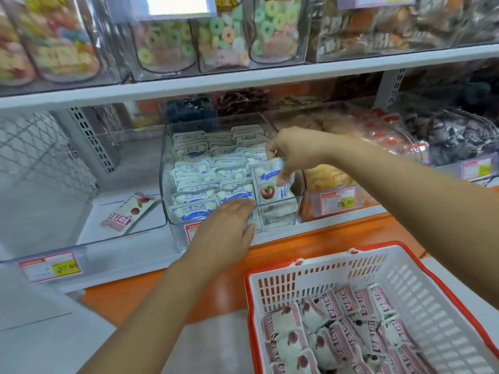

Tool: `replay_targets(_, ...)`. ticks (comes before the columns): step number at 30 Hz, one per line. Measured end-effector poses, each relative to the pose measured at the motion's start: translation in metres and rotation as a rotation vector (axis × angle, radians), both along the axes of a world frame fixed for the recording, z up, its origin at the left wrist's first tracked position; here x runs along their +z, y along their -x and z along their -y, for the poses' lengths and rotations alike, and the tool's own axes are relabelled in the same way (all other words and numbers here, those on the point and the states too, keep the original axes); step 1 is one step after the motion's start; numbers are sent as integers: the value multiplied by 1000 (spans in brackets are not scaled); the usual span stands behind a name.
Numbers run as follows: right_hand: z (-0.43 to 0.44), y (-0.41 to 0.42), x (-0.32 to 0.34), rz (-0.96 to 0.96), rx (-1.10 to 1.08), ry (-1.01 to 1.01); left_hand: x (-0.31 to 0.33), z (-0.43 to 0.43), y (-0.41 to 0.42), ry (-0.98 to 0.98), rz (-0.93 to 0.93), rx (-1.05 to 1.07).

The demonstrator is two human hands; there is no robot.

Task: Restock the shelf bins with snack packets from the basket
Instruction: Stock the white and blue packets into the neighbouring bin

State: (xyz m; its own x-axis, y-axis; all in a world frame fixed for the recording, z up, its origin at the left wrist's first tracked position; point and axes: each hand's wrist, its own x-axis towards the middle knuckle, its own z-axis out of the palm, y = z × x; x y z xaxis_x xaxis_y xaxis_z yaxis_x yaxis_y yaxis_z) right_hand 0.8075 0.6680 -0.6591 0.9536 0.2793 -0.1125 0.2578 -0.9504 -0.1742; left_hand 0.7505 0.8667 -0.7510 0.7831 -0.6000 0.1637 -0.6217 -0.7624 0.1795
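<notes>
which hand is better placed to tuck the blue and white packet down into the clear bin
Right. The right hand pinches the blue and white packet above the front corner of the clear bin; the left hand rests flat on the front packets, holding nothing.

- The left hand covers part of the front rim of the clear bin and most of the red label below it. Whether its fingertips press a packet or only the wall cannot be told.
- The right hand hides the top corner of the blue-and-white packet it pinches.
- The basket is cut off at the bottom and right edges (so are the pink packets in it).
- Both forearms run out of view.
- The left price tag is smeared, its small print unreadable.
- The top-shelf jars are blurred and cropped above.
- The dark packets at the back sit in shadow, their kind unclear.
</notes>
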Motion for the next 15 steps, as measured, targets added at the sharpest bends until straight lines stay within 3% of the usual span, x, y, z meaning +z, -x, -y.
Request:
replay_targets(3, -6, -1, -15, -63, 7, 94, -2, 0, -1, 3, 3, 8)
replay_targets(8, -17, 4, -34, -10, 4, 342, -4, 0, -1, -2, 9, 7)
replay_targets(15, -20, 7, -43, 73, -40, 384, -5, -4, 9, 113, 22, 15)
